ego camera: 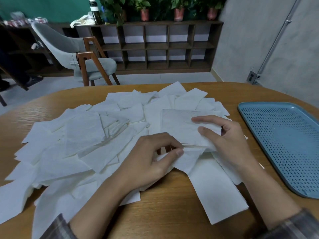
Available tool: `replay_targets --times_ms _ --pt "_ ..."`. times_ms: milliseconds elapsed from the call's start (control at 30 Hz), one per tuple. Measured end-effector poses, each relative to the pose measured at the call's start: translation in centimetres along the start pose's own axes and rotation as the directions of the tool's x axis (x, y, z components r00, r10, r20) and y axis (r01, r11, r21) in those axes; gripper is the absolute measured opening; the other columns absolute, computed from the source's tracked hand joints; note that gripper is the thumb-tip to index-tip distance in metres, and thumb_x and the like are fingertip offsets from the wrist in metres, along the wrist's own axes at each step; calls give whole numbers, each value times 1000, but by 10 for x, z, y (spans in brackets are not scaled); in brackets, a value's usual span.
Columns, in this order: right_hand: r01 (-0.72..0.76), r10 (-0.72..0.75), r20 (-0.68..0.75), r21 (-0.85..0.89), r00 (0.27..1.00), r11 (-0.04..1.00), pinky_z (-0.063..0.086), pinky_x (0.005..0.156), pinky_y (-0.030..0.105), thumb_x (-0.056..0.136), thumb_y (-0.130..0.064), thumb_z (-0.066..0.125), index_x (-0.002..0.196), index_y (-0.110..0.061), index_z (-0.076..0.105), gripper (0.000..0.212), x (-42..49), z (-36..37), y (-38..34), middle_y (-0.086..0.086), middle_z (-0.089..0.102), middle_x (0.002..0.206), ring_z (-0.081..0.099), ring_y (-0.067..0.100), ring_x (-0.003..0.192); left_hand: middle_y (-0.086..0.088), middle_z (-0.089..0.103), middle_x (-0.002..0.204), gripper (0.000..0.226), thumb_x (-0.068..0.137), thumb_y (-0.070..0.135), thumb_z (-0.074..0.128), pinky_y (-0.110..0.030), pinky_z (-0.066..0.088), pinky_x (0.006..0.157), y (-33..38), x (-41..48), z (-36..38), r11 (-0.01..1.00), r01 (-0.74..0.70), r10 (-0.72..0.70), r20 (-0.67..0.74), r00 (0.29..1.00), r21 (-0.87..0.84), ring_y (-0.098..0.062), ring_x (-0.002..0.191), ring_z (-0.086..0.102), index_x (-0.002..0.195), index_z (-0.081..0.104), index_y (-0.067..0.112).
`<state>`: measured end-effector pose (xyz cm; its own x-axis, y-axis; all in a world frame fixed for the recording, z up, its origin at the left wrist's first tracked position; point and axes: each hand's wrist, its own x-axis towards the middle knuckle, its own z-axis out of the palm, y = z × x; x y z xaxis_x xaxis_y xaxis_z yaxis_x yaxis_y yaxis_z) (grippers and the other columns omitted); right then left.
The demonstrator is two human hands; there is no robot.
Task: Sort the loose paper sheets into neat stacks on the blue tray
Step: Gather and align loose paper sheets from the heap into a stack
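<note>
On the brown wooden table (164,213), a messy pile of thin white paper sheets (82,135) is lying left of the flat blue plastic tray (245,107). The left hand (151,161) is pinching a sheet's edge. The right hand (227,140) is gripping a sheet (179,125) beside it.

blue tray (284,144) cut off at right, paper sheets (82,128) cropped at left
</note>
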<state>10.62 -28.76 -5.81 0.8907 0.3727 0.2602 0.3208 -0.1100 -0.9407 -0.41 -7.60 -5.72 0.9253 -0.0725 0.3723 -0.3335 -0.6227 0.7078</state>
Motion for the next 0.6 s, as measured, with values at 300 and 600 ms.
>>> replay_targets --times_ms 300,600 --pt "-223 221 51 396 974 891 47 94 39 99 -32 58 102 -10 83 33 1 2 -7 8 77 119 68 27 121 -12 63 78 18 99 18 64 -21 45 69 0 4 -13 874 121 -173 -69 982 -471 -19 72 57 88 73 6" --pt "-149 131 99 205 986 967 55 85 27 94 -30 73 102 -19 83 17 -7 7 -11 -4 81 109 75 13 105 -9 75 72 32 106 26 58 -25 56 72 6 6 -9 801 301 -380 -51 924 -517 -20 68 73 87 74 5"
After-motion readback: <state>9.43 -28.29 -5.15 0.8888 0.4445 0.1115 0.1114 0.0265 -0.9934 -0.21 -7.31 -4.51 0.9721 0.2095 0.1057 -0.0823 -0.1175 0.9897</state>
